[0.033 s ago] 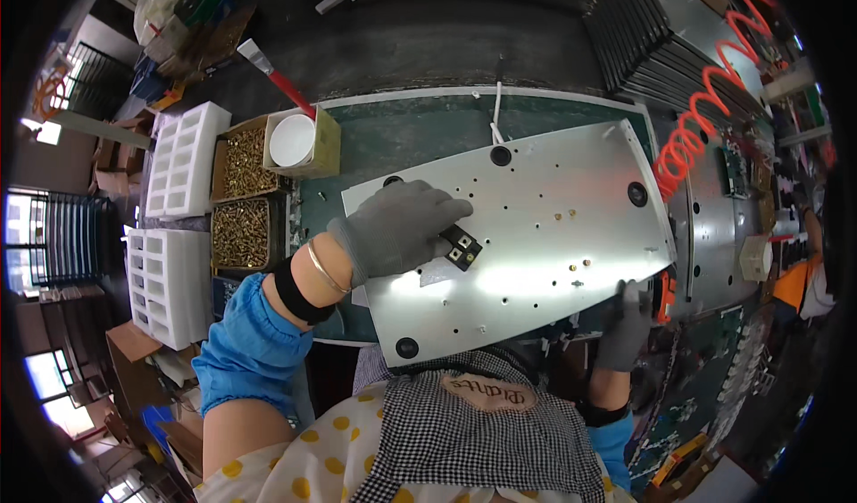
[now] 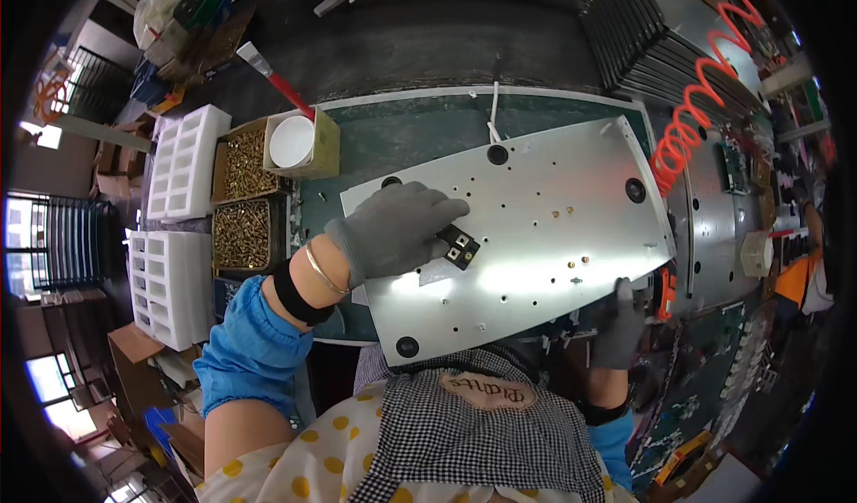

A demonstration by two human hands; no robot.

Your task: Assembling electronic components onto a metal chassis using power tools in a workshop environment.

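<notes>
A flat silver metal panel lies tilted across the bench, with holes, black round grommets and several small brass-coloured fittings on its face. My left hand, in a grey glove, rests over the panel's left part. Its fingers are closed on a small black rectangular module with square metal terminals, held at the panel's surface. My right hand, also gloved, is at the panel's near right edge, one finger pointing up along it. Its other fingers are too dark to make out, as is anything in them.
At the left stand two boxes of brass screws, a white round tub in a carton, a red-handled brush and white foam trays. A coiled orange air hose hangs at right, beside stacked dark panels.
My right hand's fingertips have shifted slightly at the panel's edge. My left hand still holds the black module at the same spot.
</notes>
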